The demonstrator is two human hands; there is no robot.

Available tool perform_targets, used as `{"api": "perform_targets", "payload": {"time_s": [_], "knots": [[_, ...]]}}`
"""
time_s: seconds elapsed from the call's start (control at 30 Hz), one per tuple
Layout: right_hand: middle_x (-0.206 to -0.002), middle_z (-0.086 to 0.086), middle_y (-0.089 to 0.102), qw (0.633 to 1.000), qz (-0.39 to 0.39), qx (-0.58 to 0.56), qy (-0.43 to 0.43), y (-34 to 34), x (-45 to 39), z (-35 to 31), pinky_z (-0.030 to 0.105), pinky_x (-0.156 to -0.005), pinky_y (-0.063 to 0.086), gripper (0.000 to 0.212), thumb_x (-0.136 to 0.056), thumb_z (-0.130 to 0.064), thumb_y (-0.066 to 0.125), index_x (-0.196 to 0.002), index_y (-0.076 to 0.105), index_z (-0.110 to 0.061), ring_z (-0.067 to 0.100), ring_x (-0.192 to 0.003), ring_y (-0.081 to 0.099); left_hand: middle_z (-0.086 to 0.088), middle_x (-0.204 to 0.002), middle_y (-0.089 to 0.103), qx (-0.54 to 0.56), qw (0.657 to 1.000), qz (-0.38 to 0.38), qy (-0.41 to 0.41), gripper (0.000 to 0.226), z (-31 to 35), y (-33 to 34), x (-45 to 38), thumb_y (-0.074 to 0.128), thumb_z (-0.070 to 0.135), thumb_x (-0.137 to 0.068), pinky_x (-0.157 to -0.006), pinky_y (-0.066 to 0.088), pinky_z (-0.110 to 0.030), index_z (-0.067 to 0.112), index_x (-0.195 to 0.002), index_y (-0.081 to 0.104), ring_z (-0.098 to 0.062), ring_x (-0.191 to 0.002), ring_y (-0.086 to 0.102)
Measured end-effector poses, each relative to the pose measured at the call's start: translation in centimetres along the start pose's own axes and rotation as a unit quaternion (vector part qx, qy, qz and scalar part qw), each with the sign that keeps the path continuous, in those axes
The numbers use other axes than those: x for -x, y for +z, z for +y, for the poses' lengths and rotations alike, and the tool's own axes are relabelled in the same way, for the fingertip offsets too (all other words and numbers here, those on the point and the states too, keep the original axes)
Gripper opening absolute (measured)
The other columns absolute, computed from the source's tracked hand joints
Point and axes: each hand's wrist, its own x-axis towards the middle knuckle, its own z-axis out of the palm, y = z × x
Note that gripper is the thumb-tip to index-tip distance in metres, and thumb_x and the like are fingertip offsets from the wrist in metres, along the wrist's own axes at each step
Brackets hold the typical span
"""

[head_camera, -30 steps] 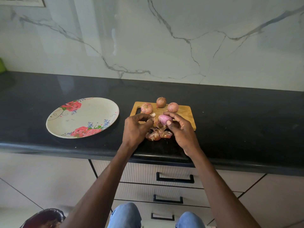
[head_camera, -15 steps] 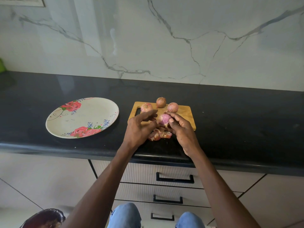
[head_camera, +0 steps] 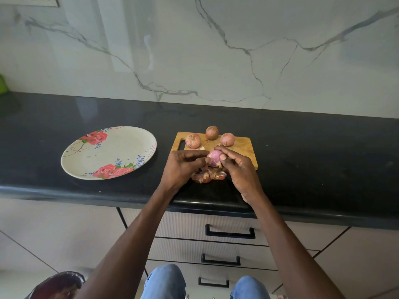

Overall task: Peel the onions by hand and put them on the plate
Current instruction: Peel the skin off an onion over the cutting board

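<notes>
- Right hand (head_camera: 239, 169) grips the peeled onion (head_camera: 214, 157) over the cutting board's (head_camera: 241, 147) near edge; left hand (head_camera: 183, 167) pinches its skin.
- Slick bulb could squirt free, missing the plate (head_camera: 71, 156) at left.

Plate (head_camera: 86, 162) left of board (head_camera: 241, 145).

Bright, sharp — glare on backsplash (head_camera: 149, 46)

Plate (head_camera: 90, 156): cream, with red roses, green leaves and small blue sprigs. Cutting board (head_camera: 241, 145): honey-brown wood. Three unpeeled onions (head_camera: 212, 133): pinkish-brown. Peeled onion (head_camera: 214, 157): pale purple. Peels (head_camera: 207, 176): seemingly reddish-brown. Surface (head_camera: 302, 152): glossy black. Wall (head_camera: 216, 50): white marble, grey-veined.
</notes>
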Motion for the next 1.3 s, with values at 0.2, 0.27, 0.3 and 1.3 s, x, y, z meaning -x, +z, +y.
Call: {"api": "perform_targets", "payload": {"time_s": [0.2,0.27,0.3,1.3], "knots": [[-0.132,-0.008,0.064,0.999,-0.005,0.045,-0.018,0.0,-0.2,0.3,0.038,-0.109,0.048,0.031,-0.102,-0.02,0.058,-0.132,0.066,-0.017,0.008,-0.129,0.055,-0.009,-0.094,0.078,0.029,1.0,-0.006,-0.007,0.022,0.3,0.2,0.0,0.075,0.003,-0.085,-0.081,0.06,-0.03,0.004,-0.107,0.075,-0.021,-0.086,0.074],[-0.13,-0.009,0.064,0.999,-0.009,0.047,-0.02,0.0,-0.2,0.3,0.039,-0.109,0.049,0.03,-0.102,-0.02,0.059,-0.131,0.067,-0.018,0.008,-0.129,0.056,-0.008,-0.094,0.078,0.027,1.0,-0.007,-0.012,0.023,0.2,0.1,0.0,0.073,0.0,-0.086,-0.081,0.06,-0.028,0.004,-0.108,0.074,-0.019,-0.085,0.074],[-0.13,-0.008,0.065,0.999,-0.008,0.046,-0.02,0.0,-0.2,0.3,0.039,-0.109,0.049,0.03,-0.102,-0.02,0.059,-0.131,0.067,-0.018,0.008,-0.129,0.056,-0.007,-0.094,0.078,0.02,1.0,-0.005,-0.013,0.022,0.1,0.0,0.0,0.071,-0.002,-0.087,-0.081,0.06,-0.029,0.005,-0.108,0.075,-0.02,-0.086,0.074],[-0.128,-0.002,0.066,0.996,0.031,0.06,-0.051,0.0,-0.3,0.7,0.042,-0.097,0.056,0.027,-0.097,-0.026,0.066,-0.124,0.065,-0.021,0.013,-0.116,0.064,0.007,-0.094,0.077,-0.142,0.988,0.033,0.058,0.016,-0.6,0.3,-0.1,0.074,0.019,-0.09,-0.077,0.059,-0.025,0.013,-0.104,0.078,-0.005,-0.086,0.073]]}}
